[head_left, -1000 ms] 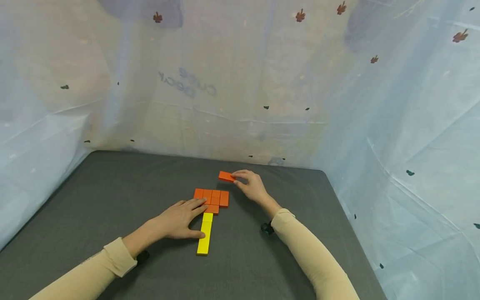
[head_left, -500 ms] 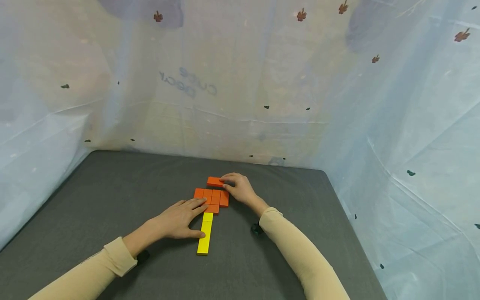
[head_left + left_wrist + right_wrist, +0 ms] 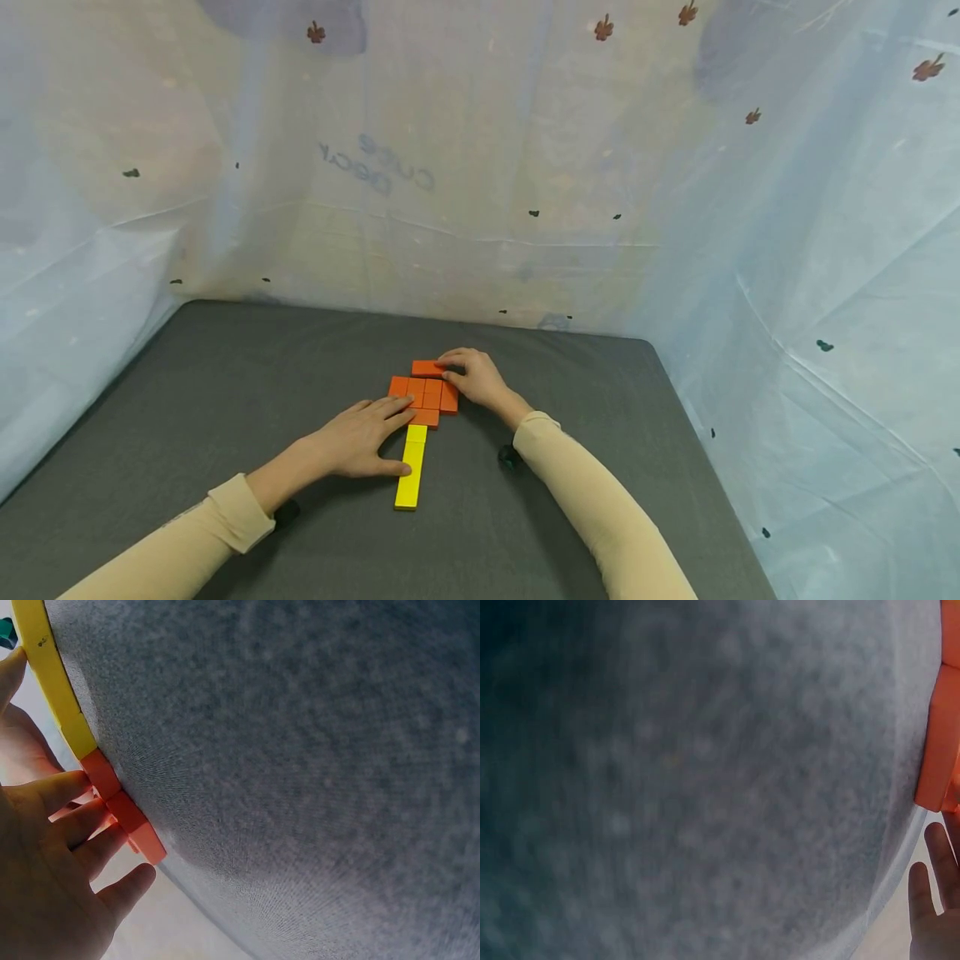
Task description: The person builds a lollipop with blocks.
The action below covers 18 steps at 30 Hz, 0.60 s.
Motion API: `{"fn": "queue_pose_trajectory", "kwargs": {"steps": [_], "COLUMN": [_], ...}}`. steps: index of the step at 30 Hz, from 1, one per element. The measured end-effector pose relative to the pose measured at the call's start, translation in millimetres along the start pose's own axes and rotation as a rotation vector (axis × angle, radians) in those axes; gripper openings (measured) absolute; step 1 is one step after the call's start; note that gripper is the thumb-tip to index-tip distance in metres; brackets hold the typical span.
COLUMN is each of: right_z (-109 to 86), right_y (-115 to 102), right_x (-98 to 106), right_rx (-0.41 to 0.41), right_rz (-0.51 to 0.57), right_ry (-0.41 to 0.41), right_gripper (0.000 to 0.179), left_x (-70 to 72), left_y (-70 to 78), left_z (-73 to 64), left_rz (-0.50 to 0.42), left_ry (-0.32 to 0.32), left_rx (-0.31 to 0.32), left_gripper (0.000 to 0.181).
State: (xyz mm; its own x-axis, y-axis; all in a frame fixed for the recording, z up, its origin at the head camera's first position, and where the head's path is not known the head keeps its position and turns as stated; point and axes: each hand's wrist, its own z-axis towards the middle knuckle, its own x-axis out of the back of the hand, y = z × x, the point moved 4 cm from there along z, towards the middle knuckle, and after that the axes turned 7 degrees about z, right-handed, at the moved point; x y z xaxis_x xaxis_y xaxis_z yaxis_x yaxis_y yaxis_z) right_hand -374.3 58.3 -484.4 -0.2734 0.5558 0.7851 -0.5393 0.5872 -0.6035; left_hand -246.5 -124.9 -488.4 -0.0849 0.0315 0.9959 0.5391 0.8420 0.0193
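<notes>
In the head view, several flat orange blocks [image 3: 432,393] lie edge to edge on the dark table. Yellow blocks [image 3: 410,479] run from them toward the near side in a line. My left hand [image 3: 352,442] lies spread out, its fingertips on the orange blocks and its thumb at the yellow strip. The left wrist view shows those fingers against the side of the orange blocks [image 3: 126,812]. My right hand [image 3: 478,377] pinches one more orange block [image 3: 426,368] by its right end, close over the far edge of the group.
The dark cloth-covered table [image 3: 285,358] has a rounded far edge. A pale translucent sheet [image 3: 450,208] with printed leaves hangs behind it and along the sides.
My right hand has brought its orange block left and nearer, from the far right of the group to its far edge. My left hand has stayed in place.
</notes>
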Motion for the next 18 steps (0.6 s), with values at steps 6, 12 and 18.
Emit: {"fn": "queue_pose_trajectory", "kwargs": {"steps": [6, 12, 18], "right_z": [0.7, 0.8, 3.5], "right_y": [0.7, 1.1, 1.0], "right_x": [-1.6, -2.9, -4.4], "right_rx": [0.000, 0.012, 0.006], "right_rz": [0.002, -0.003, -0.002], "right_ry": [-0.039, -0.065, -0.040], "right_gripper": [0.030, 0.028, 0.030], "left_x": [-0.1, -1.7, -1.5], "left_y": [-0.3, -1.0, -1.4], "left_z": [-0.9, -0.7, -0.6], "left_rz": [-0.004, 0.002, 0.007], "left_ry": [0.008, 0.004, 0.002], "left_rx": [-0.009, -0.002, 0.000], "left_gripper": [0.095, 0.095, 0.095]}}
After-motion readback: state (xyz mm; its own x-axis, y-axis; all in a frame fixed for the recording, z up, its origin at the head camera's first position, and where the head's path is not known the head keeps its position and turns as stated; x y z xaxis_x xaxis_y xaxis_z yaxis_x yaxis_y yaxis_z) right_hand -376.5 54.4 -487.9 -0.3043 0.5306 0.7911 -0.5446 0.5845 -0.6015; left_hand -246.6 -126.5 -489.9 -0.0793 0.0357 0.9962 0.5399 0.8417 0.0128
